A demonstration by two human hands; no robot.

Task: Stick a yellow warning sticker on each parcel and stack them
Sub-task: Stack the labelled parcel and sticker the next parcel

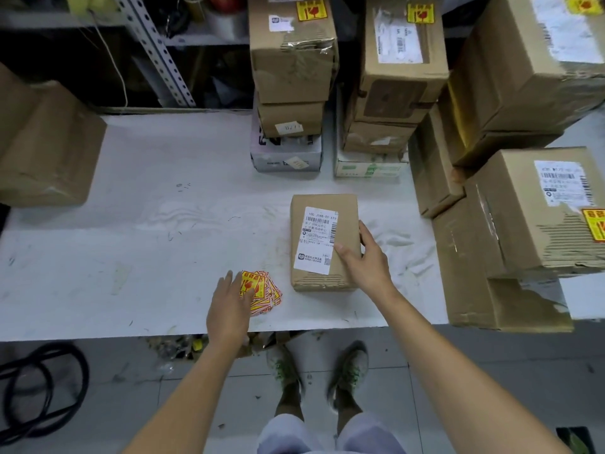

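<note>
A small brown parcel point(314, 204) with a white shipping label lies flat on the white table point(147, 224), right of centre. My right hand point(363, 257) grips its right edge, thumb on top near the label, fingers round the side. A fanned pile of yellow and red warning stickers point(265, 290) lies just left of the parcel near the table's front edge. My left hand point(229, 309) rests flat on the pile's left part, fingers straight. Parcels with yellow stickers stand stacked at the back point(291, 50) point(402, 54).
More cardboard boxes are piled along the right side point(530, 217) and one large box sits at the left point(45, 145). A metal shelf frame point(157, 50) stands behind the table. Black cables point(42, 388) lie on the tiled floor, and my feet point(317, 371) stand below the table edge.
</note>
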